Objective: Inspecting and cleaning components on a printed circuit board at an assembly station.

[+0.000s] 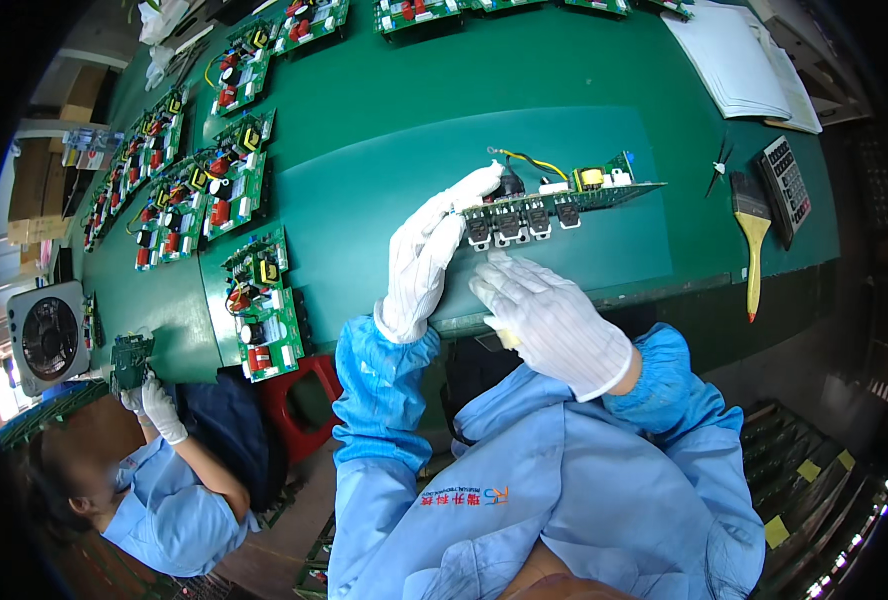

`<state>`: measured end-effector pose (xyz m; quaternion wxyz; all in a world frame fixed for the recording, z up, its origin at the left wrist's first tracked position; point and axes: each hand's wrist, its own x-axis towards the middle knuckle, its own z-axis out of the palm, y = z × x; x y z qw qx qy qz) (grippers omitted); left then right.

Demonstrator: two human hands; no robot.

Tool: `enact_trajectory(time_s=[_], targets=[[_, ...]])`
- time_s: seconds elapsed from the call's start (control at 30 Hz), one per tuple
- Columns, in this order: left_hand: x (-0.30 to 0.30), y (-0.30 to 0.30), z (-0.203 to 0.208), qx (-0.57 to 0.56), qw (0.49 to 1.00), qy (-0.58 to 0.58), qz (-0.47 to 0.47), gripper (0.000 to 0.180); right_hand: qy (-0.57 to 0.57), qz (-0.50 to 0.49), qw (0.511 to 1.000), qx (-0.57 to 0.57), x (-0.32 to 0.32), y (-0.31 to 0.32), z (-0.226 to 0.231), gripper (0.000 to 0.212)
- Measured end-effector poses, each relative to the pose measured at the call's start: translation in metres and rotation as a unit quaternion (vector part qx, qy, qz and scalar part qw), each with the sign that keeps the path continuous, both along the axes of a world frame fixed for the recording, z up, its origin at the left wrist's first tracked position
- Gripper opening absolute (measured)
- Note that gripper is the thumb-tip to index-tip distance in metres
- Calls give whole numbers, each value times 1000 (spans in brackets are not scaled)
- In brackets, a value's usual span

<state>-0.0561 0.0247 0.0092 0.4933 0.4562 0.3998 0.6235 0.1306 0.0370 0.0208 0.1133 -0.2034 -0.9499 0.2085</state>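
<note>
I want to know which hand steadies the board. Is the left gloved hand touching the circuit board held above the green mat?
Touching. In the head view the left hand has its fingers wrapped over the left end of the circuit board.

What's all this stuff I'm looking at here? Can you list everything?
held circuit board: one, green with black parts and a yellow wire, above the green mat
loose circuit boards: many, green with red and yellow parts, left and far edge of the table
table: one, green
brush: one, yellow handle, right side
calculator: one, grey, far right
papers: one stack, white, top right
fan: one, grey, far left
co-worker: one, blue coat, lower left, holding a board
left hand: white glove, gripping the held board's left end
right hand: white glove, just below the board
</note>
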Motion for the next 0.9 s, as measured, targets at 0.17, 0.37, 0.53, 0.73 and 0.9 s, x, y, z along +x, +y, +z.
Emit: enact_trajectory(time_s=[0.17,0.37,0.53,0.73,0.9], targets=[[0,4,3,-9,1000,-1,10,45,106,-33,993,-30,39,11,-4,25],[1,6,-1,-10,999,-11,34,47,313,-431,786,-312,63,40,20,45],[1,8,8,-20,999,15,37,48,233,-414,791,-386,66,67,4,56],[0,8,4,-21,999,3,41,47,296,-416,766,-392,60,71,-3,51],[1,8,3,-13,999,-6,42,47,299,-402,766,-403,62,74,-5,48]])
